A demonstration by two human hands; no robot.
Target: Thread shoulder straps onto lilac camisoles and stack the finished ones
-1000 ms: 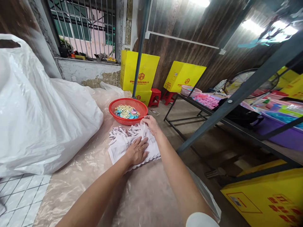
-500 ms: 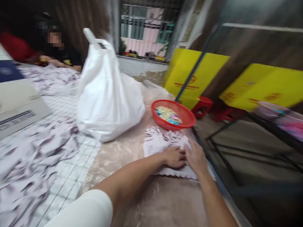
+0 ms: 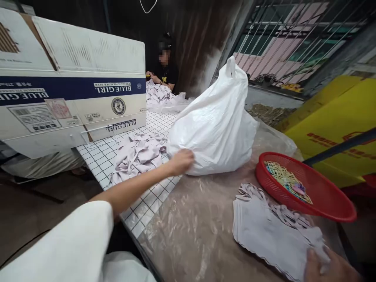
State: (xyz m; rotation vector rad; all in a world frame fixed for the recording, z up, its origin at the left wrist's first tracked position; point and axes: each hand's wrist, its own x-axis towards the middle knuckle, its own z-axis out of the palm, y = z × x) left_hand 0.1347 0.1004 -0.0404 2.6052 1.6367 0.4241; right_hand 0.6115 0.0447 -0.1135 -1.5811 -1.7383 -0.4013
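Across the near right of the table (image 3: 160,119), we see the stack of pale cloth pieces (image 3: 264,225), lying flat on clear plastic sheeting (image 3: 188,231), with its straps toward the red basket (image 3: 331,196). Our right hand (image 3: 331,268), partly out of view, touches the stack's near right corner; we cannot tell whether thumb and fingers close on it. Our left hand (image 3: 181,161), blurred, has its fingers curled before the lower side of the white plastic bag (image 3: 214,125); we cannot tell whether it grips anything. Left of the bag we note a loose heap of pale cloth (image 3: 138,154) and, behind that, a printed carton (image 3: 100,58). Beyond sits a co-worker (image 3: 169,72).
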